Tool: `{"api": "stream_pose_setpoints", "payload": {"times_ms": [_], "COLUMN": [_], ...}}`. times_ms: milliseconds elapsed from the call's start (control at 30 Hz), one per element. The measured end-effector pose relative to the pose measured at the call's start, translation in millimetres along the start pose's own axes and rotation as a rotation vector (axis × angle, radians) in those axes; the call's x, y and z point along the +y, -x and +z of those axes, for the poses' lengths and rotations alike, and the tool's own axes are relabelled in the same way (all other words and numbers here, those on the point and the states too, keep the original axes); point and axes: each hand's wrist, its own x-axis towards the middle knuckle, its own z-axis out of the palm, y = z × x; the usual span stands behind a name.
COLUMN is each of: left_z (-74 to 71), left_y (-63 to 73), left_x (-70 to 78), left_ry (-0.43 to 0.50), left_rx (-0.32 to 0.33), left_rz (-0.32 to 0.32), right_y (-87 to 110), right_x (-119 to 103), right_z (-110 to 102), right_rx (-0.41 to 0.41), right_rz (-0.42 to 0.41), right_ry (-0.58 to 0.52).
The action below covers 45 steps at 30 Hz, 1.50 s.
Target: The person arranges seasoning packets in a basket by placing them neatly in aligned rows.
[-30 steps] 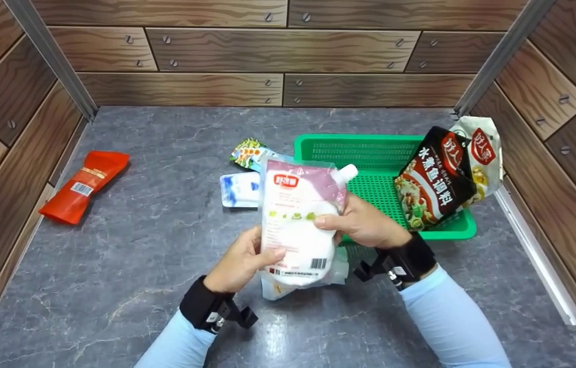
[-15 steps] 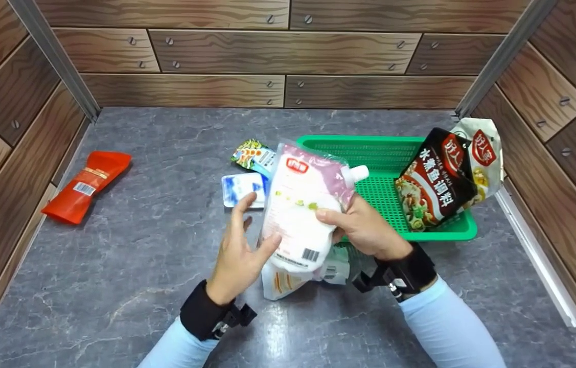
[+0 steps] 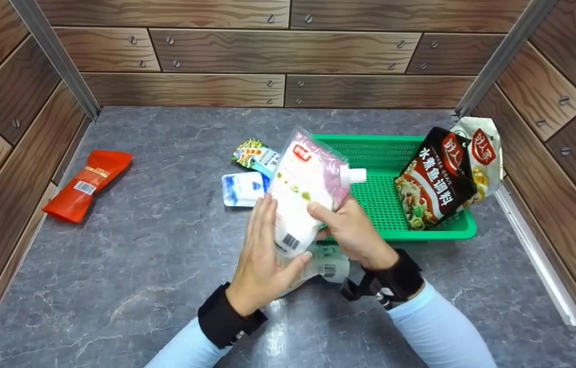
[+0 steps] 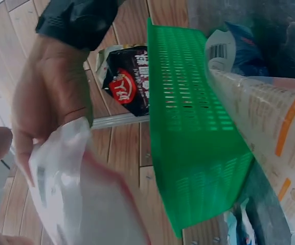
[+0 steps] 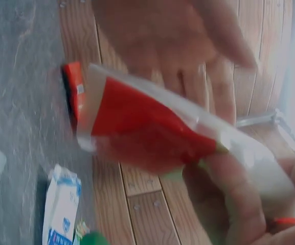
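My right hand (image 3: 354, 232) grips a white and pink spouted pouch (image 3: 290, 217) on its right side, below the white cap (image 3: 355, 176). The pouch tilts to the right above the table, its barcode at the lower end. My left hand (image 3: 262, 260) lies along the pouch's lower left side, fingers straight and thumb spread across the bottom. In the right wrist view, the pouch's other face shows a red panel (image 5: 142, 117), and the left hand's fingers (image 5: 188, 76) are extended behind it. The left wrist view shows the pouch blurred at close range.
A green basket (image 3: 441, 235) holds a black seasoning pouch (image 3: 436, 179) and a pale packet (image 3: 484, 153), both leaning right. A blue-white packet (image 3: 242, 189) and a patterned packet (image 3: 252, 153) lie left of it. Pale bags (image 3: 336, 268) lie beneath the hands. A red packet (image 3: 88, 185) lies far left.
My left hand let go of the pouch's lower left, opened out, then came back against its side with straight fingers. The pouch has tilted further clockwise in my right hand.
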Motion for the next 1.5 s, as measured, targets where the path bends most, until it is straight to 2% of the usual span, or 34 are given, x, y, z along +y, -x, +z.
{"api": "stream_pose_setpoints", "payload": {"times_ms": [167,300,500,667,800,1000,1100,1167,1333,1500], "left_z": [7.5,11.1,15.2,16.6,16.4,14.9,12.9,10.9,3.1,-7.1], "left_y": [4.5,7.9,9.5,10.7,11.4,10.9,11.8,12.2,12.0,8.9], "left_x": [-4.6,-7.8,-12.2,-12.9,-15.1,-21.4,-23.1,-23.6,-24.0,-23.0], "left_ry": [-0.093,-0.178,-0.236,-0.224,-0.183,-0.067,-0.01,0.031,0.165,0.378], "left_rx": [-0.04,-0.069,-0.027,-0.016,-0.015,0.044,0.063,0.062,0.022,-0.006], "left_rz": [-0.02,-0.058,-0.083,-0.116,-0.115,-0.064,-0.073,-0.091,-0.184,-0.298], "right_y": [3.5,7.4,11.4,13.7,15.9,16.0,15.2,14.6,13.5,13.2], "right_x": [4,6,9,12,12,12,13,13,13,8], "right_z": [14,21,30,35,36,35,34,34,32,26], "right_rx": [0.01,-0.024,-0.057,-0.07,-0.091,-0.127,-0.161,-0.177,-0.204,-0.208], "right_rz": [-0.001,-0.01,-0.012,-0.009,-0.011,-0.021,-0.03,-0.036,-0.032,-0.03], "right_ry": [-0.001,-0.014,-0.018,-0.042,-0.022,0.016,0.027,0.034,0.064,0.151]}}
